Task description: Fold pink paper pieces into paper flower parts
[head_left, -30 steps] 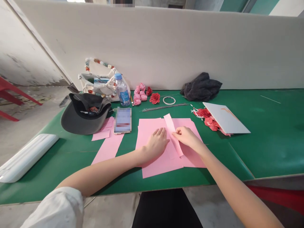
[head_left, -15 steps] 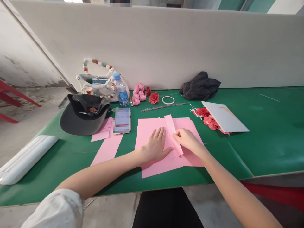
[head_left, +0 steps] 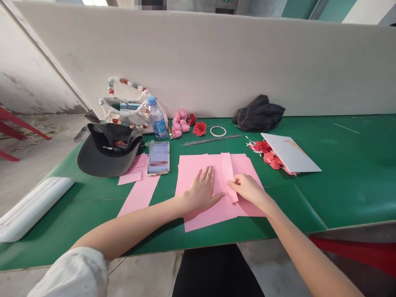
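Note:
A narrow strip of pink paper (head_left: 227,169) lies across a larger pink paper sheet (head_left: 190,177) on the green table (head_left: 355,185). My left hand (head_left: 202,192) rests flat on the sheet just left of the strip, fingers apart, holding nothing. My right hand (head_left: 247,189) comes in from the right, its fingertips gathered on the strip's right edge. The strip's lower end passes near those fingertips, and the fingers hide part of the strip. More loose pink paper pieces (head_left: 139,198) lie to the left of the sheet.
Behind the paper are a black cap (head_left: 105,159), a blurred phone (head_left: 158,158), a water bottle (head_left: 157,119), a beaded bag (head_left: 123,103), paper roses (head_left: 199,128), thin wires (head_left: 212,140), a tape ring (head_left: 218,131), dark cloth (head_left: 258,114) and a white board (head_left: 289,152).
The pink strip has turned from a slant to nearly upright across the sheet. My right hand has shifted slightly toward me along it. My left hand stays flat on the sheet.

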A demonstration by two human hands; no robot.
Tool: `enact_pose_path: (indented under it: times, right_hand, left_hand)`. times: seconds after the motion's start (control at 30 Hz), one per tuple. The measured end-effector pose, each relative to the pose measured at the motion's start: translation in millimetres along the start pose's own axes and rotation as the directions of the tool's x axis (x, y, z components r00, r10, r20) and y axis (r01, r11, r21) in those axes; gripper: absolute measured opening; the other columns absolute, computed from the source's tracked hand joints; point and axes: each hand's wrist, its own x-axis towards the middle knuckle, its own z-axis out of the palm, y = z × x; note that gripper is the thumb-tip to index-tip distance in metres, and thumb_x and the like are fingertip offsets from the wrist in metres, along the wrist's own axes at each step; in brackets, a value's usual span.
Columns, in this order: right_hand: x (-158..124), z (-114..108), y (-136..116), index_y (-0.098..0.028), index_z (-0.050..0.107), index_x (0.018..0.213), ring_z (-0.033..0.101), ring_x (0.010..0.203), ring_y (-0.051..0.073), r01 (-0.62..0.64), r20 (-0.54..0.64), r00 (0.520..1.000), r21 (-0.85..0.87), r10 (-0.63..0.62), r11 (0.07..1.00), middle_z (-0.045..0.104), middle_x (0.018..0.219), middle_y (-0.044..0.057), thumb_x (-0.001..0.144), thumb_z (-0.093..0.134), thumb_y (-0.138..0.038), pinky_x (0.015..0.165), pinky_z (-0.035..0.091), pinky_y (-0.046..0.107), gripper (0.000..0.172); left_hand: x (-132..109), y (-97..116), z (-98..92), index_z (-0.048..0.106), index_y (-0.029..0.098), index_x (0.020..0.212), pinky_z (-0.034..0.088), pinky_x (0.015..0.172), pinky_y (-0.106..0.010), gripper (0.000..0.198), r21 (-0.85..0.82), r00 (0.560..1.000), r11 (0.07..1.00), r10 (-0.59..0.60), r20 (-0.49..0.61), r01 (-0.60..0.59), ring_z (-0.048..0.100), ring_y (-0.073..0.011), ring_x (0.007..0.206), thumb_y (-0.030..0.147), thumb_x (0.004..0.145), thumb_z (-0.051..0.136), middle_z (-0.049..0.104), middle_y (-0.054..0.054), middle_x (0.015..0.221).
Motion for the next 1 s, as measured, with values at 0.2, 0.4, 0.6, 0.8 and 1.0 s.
enact_pose_path:
  times: [0.2, 0.4, 0.6, 0.8, 1.0]
  right_hand:
    - [-15, -4, -3, -0.021, 0.030, 0.058, 0.037, 0.048, 0.011, -0.017, 0.057, 0.998, 0.039, 0.015, 0.999, 0.037, 0.050, -0.004, 0.083, 0.050, -0.043, 0.050, 0.022, 0.026, 0.039]
    - [-22, -3, 3, -0.021, 0.031, 0.058, 0.036, 0.049, 0.011, -0.044, 0.060, 0.997, 0.043, 0.041, 0.998, 0.038, 0.051, -0.005, 0.083, 0.052, -0.045, 0.050, 0.022, 0.026, 0.040]
    - [-29, -3, 12, -0.021, 0.030, 0.058, 0.036, 0.049, 0.011, -0.056, 0.089, 0.994, 0.004, 0.055, 0.998, 0.038, 0.049, -0.005, 0.083, 0.052, -0.043, 0.050, 0.022, 0.026, 0.039]
    - [-30, -2, 14, -0.021, 0.032, 0.059, 0.039, 0.051, 0.012, -0.078, 0.078, 0.994, -0.031, 0.080, 0.996, 0.043, 0.052, -0.003, 0.084, 0.051, -0.043, 0.051, 0.023, 0.026, 0.039]
    - [-41, -17, 9, -0.021, 0.051, 0.072, 0.057, 0.069, 0.022, -0.160, -0.065, 0.987, -0.201, 0.150, 0.966, 0.061, 0.074, 0.005, 0.085, 0.051, -0.055, 0.055, 0.031, 0.029, 0.037]
  left_hand:
    - [-1, 2, -6.2, 0.025, -0.005, 0.146, 0.017, 0.116, -0.049, 0.097, -0.006, 1.000, 1.000, -0.005, 0.025, 0.005, 0.016, -0.0360, 0.145, 0.072, 0.088, 0.020, 0.020, -0.026, 0.154]
    - [0, 3, -7.8, 0.023, -0.007, 0.147, 0.016, 0.117, -0.049, 0.107, 0.005, 0.999, 1.000, -0.002, 0.047, 0.001, 0.016, -0.0375, 0.145, 0.079, 0.082, 0.022, 0.019, -0.027, 0.154]
    - [1, 2, -9.3, 0.021, -0.008, 0.147, 0.015, 0.116, -0.051, 0.116, 0.019, 0.997, 1.000, -0.004, 0.076, 0.003, 0.013, -0.0387, 0.145, 0.084, 0.077, 0.022, 0.016, -0.027, 0.154]
    - [0, 4, -6.6, 0.021, -0.006, 0.147, 0.014, 0.117, -0.051, 0.111, 0.026, 0.997, 1.000, -0.014, 0.078, 0.012, 0.013, -0.0382, 0.145, 0.082, 0.079, 0.022, 0.015, -0.027, 0.155]
    - [2, -8, -28.6, 0.016, -0.005, 0.148, 0.017, 0.116, -0.051, 0.108, -0.084, 0.986, 0.995, 0.070, 0.148, -0.058, 0.011, -0.0362, 0.146, 0.080, 0.081, 0.024, 0.014, -0.028, 0.154]
